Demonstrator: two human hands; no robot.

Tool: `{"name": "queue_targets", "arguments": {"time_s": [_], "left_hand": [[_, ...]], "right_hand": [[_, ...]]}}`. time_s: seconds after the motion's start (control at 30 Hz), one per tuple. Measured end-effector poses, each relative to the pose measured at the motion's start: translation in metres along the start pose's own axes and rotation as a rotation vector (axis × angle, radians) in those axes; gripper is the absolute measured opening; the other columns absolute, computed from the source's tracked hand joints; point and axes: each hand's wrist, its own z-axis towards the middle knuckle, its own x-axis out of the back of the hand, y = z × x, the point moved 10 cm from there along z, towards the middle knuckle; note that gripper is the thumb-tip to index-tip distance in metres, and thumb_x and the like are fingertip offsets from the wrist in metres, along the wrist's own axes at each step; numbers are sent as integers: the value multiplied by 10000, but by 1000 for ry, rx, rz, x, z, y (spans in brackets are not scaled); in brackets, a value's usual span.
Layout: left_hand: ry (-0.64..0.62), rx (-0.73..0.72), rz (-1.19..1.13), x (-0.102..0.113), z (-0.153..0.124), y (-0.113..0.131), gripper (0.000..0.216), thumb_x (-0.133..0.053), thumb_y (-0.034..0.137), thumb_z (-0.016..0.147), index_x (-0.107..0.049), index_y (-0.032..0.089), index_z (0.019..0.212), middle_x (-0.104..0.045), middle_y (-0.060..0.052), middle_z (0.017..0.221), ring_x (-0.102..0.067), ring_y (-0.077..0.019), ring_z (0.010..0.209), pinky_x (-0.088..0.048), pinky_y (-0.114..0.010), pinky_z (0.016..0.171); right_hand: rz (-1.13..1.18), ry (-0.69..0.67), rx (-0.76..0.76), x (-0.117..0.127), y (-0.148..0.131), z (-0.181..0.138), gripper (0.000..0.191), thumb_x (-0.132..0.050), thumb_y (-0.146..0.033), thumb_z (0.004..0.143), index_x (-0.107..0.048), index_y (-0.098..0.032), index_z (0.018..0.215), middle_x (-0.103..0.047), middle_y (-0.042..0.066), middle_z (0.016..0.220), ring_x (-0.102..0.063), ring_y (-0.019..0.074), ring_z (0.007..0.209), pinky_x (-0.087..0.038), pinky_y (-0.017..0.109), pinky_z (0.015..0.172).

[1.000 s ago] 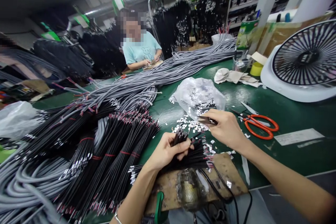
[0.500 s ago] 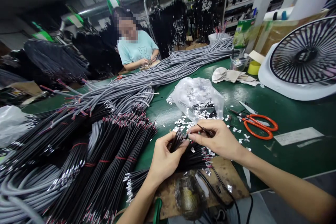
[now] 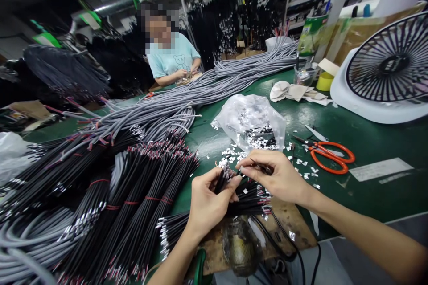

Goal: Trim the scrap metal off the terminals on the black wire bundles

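My left hand point(image 3: 209, 202) is closed round a small bunch of black cables point(image 3: 221, 180), whose silvery ends point up and away from me. Thumb and fingertips of my right hand point(image 3: 279, 176) pinch at the end of one black cable beside my left thumb. A dark slim tool point(image 3: 266, 168) lies inside the right hand, its kind partly hidden by the fingers. Beneath both hands, a bundle of black cables point(image 3: 249, 200) with red and silver ends rests across a worn brown board point(image 3: 294, 227). Small silver foil pieces point(image 3: 230, 153) are scattered just beyond.
A clear plastic bag point(image 3: 230, 113) of foil pieces stands ahead. Orange-handled scissors point(image 3: 334, 156) and a white fan point(image 3: 384, 107) are on the right. Tied black cable bundles point(image 3: 143, 196) cover the left, with grey cables point(image 3: 214, 87) behind. A co-worker point(image 3: 172, 60) sits opposite.
The view has shifted slightly. Both hands stay together at the cable ends, with my left hand and its bunch turned a little.
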Motion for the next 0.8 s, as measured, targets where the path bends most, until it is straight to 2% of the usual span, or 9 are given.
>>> {"name": "queue_targets", "arguments": {"time_s": [0.17,0.27,0.33,0.43,0.6,0.7,0.8], "left_hand": [[-13,-35,52,-2,-1,3,146,-609,297,773,-612,151,766,-541,40,483,-481,-80,420,-379,-185,437],[50,-71,67,3,1,7,164,-704,269,682,-621,158,768,-587,31,590,-511,-77,498,-403,-171,481],[65,-50,35,5,3,6,172,-727,259,654,-615,152,729,-581,36,569,-506,-70,483,-400,-160,465],[-11,18,-34,-1,5,0,158,-658,290,734,-607,141,713,-505,61,422,-438,-52,362,-351,-155,384],[-181,35,-125,-13,5,0,261,-577,322,802,-565,120,636,-514,32,407,-456,-58,348,-368,-167,389],[-208,28,-163,-15,5,-2,250,-585,319,797,-561,119,648,-488,41,426,-431,-49,349,-347,-164,376],[-222,18,-203,-16,6,-2,199,-621,295,772,-581,116,692,-484,45,434,-426,-47,346,-335,-162,368]], "right_hand": [[5,-5,-12,-1,3,0,124,-564,-199,801,-673,-139,797,-618,27,701,-528,114,624,-391,229,545],[-11,2,-70,-1,10,-1,111,-562,-183,782,-660,-135,767,-605,15,680,-513,104,595,-381,218,519],[-14,-5,-109,-2,14,-1,103,-559,-176,771,-647,-132,742,-596,7,663,-504,98,578,-381,211,511],[-17,-5,-120,-3,14,-1,101,-553,-168,763,-637,-131,724,-586,2,655,-493,92,572,-377,202,503],[-3,-28,-122,-7,15,-4,103,-545,-164,762,-638,-130,733,-580,-4,653,-489,90,576,-375,196,496],[-2,-64,-151,-12,17,-6,118,-530,-156,769,-636,-135,721,-581,-10,626,-481,89,547,-370,196,476],[-100,23,-131,-2,14,-4,128,-526,-137,769,-644,-141,718,-621,10,667,-529,111,588,-411,220,526]]}}
